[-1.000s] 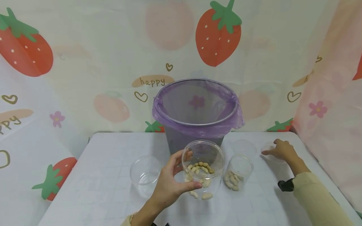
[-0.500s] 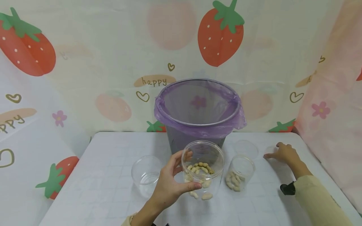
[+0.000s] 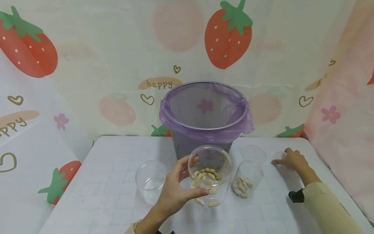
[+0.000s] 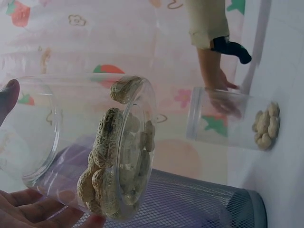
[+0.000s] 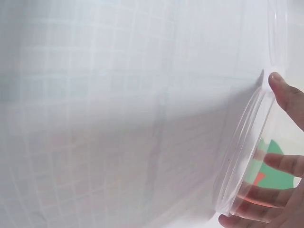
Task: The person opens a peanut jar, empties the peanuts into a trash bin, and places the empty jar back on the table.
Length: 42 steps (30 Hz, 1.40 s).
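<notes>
My left hand (image 3: 178, 190) grips a clear plastic jar (image 3: 210, 187), thumb on the near side and fingers round the far side. Peanuts (image 4: 102, 166) lie at its bottom, and its mouth is uncovered. At the back right of the table, my right hand (image 3: 292, 160) holds a clear round lid (image 5: 237, 161) by its edge, thumb at one end and fingers along the other. The palm hides part of this lid in the head view. Between the hands stands a smaller clear jar (image 3: 248, 175) with peanuts at its base.
A mesh bin (image 3: 201, 143) lined with a purple bag (image 3: 204, 131) stands behind the held jar. An empty clear tub (image 3: 151, 178) sits to the left on the white table (image 3: 111, 195). Another clear lid (image 3: 253, 154) lies behind the smaller jar.
The view has shifted slightly. My left hand keeps the jar in place, and my right hand stays at the lid with hardly any movement.
</notes>
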Available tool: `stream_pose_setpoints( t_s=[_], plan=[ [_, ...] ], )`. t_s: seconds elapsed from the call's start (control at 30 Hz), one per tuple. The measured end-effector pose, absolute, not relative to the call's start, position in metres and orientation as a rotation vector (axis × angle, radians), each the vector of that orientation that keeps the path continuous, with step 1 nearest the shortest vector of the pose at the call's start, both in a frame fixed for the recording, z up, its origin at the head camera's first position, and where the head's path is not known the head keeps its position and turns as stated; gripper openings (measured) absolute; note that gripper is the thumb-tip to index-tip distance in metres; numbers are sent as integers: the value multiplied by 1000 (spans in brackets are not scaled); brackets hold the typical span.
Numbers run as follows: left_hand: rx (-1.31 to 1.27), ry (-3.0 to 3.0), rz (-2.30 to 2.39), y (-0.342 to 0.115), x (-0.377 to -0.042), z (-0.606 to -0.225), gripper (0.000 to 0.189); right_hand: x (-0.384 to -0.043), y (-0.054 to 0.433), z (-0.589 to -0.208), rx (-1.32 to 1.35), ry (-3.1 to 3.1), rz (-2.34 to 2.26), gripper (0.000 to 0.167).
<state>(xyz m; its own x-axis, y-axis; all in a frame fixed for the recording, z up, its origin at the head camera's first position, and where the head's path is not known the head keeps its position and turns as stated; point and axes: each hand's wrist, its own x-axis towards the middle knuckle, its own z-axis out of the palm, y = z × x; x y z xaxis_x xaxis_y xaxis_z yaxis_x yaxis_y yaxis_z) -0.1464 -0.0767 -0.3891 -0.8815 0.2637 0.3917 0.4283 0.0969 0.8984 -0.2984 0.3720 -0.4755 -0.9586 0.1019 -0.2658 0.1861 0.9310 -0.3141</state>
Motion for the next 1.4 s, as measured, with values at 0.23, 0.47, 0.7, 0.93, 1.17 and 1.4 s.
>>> stream_pose_setpoints(
  t_s=[0.23, 0.47, 0.7, 0.93, 1.17, 1.4],
  plan=[
    [-700, -2229, -1905, -77, -146, -389, 82, -297, 369, -474, 207, 2842, -507, 105],
    [-700, -2220, -1917, -76, -146, -389, 83, -296, 369, -473, 208, 2844, -501, 105],
    [-716, -2214, -1910, -77, -146, -390, 82, -296, 370, -475, 218, 2830, -495, 109],
    [-720, -2206, -1911, -77, -147, -390, 81, -295, 368, -471, 210, 2843, -492, 108],
    [-709, -2196, -1914, -79, -147, -391, 81, -298, 368, -471, 179, 2868, -492, 107],
    [-708, -2210, -1919, -80, -148, -392, 81, -296, 369, -472, 182, 2855, -497, 106]
  ],
)
